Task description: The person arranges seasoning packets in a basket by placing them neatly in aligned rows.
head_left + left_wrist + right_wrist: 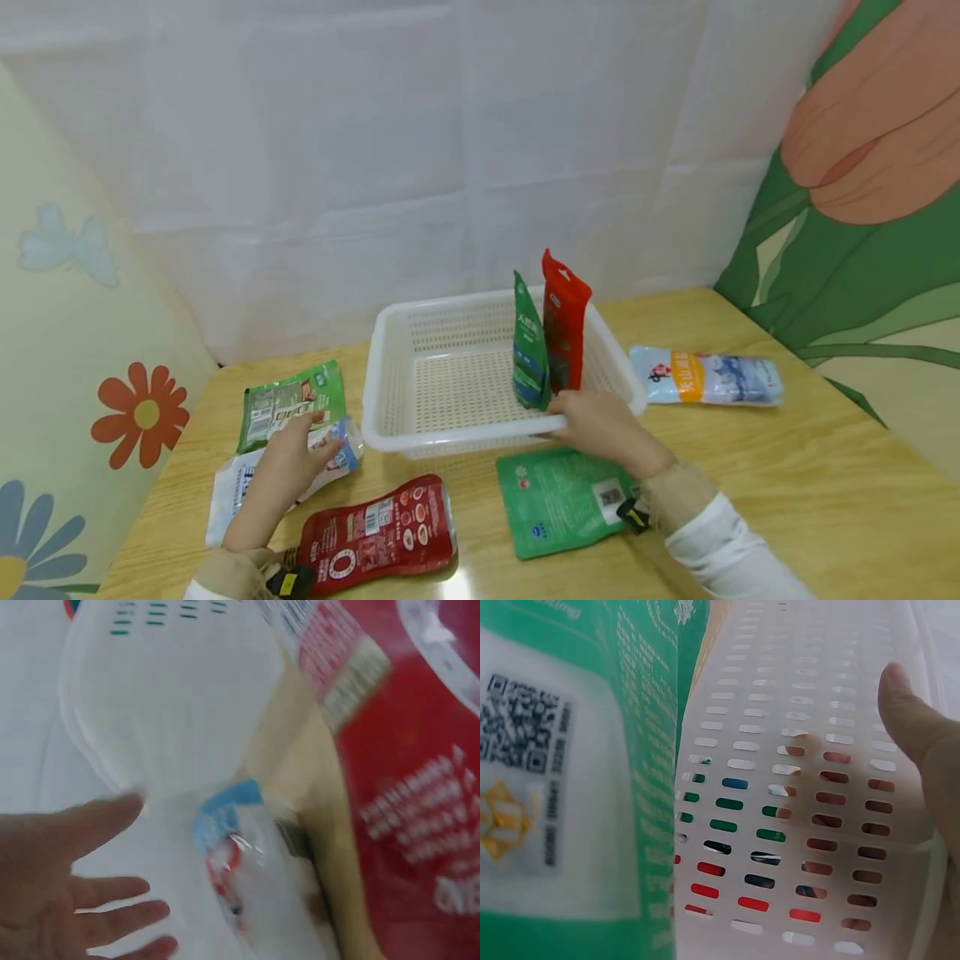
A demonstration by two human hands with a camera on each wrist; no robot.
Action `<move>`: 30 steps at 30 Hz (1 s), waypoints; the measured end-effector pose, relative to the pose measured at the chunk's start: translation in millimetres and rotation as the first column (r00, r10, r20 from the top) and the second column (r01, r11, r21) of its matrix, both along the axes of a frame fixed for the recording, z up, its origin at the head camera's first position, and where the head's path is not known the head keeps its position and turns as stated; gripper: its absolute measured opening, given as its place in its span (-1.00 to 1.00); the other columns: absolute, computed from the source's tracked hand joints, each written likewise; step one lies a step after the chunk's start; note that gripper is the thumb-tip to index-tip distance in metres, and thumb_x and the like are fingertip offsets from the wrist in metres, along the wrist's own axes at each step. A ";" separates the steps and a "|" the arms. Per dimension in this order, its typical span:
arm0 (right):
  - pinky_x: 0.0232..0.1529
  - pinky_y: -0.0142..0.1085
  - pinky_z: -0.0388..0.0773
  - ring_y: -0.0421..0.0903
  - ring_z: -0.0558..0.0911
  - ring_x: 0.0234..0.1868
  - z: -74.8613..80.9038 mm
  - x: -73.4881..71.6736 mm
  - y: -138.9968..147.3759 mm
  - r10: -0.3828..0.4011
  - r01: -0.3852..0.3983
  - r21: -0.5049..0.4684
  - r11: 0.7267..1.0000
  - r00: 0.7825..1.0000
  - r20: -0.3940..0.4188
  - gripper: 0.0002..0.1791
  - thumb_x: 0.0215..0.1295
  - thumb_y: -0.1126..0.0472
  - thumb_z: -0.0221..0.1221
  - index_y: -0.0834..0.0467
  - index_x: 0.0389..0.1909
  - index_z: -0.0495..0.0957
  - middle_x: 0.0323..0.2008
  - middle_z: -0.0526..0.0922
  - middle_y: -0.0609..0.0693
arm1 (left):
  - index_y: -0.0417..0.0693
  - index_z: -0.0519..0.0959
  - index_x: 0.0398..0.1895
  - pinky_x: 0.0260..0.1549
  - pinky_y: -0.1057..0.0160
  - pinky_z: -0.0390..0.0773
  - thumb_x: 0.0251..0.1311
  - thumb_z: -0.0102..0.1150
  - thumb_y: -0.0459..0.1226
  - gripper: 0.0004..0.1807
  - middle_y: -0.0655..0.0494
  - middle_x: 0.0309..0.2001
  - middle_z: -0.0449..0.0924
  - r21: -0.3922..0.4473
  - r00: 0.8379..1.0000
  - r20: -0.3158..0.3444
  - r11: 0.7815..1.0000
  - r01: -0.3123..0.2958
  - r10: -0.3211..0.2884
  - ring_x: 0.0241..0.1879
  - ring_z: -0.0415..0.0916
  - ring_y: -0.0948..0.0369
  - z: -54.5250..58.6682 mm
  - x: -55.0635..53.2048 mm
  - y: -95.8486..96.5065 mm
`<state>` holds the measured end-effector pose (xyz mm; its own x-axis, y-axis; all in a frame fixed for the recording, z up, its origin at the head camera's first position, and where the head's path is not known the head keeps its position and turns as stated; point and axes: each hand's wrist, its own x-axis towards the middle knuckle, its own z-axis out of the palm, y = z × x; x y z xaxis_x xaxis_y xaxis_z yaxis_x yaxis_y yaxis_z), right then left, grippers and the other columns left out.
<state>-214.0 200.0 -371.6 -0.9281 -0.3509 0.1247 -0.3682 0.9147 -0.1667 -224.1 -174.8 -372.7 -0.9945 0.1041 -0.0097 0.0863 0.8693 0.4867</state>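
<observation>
My right hand [596,421] holds the front rim of the white plastic basket [450,439], its thumb outside the wall; the fingers show through the slots in the right wrist view. Close to those fingers, a green packet [529,346] and a red packet [564,321] stand upright in the basket's right part. My left hand [288,458] is over a white and blue packet [228,492], its fingers spread and apart in the left wrist view. Beyond it lies another green packet [292,400]. A red Heinz pouch [382,533] lies to the right of my left wrist.
A green pouch with a QR code [558,500] lies flat in front of the basket, under my right forearm. To the basket's right is a blue and orange packet [705,377]. A white cloth [420,150] hangs behind the wooden table [810,483].
</observation>
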 end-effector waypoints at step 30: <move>-0.54 -0.35 0.39 -0.26 0.46 -0.54 1.4 0.5 -0.3 0.005 -0.005 -0.006 1.000 1.000 -0.014 -0.81 0.14 0.03 0.29 0.08 -0.38 0.68 -0.46 0.62 -0.10 | -0.52 0.06 0.33 -0.05 -0.40 0.38 -0.08 0.12 -0.32 -0.14 -0.53 0.19 0.27 -0.262 0.988 0.151 0.963 0.067 -0.028 0.11 0.28 -0.44 -36.9 -16.0 -7.5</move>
<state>-213.5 199.6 -370.3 -0.9245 -0.3549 0.1393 -0.3752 0.9118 -0.1667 -240.1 -182.3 -409.7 -0.9745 0.1253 -0.1862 0.0765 0.9654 0.2493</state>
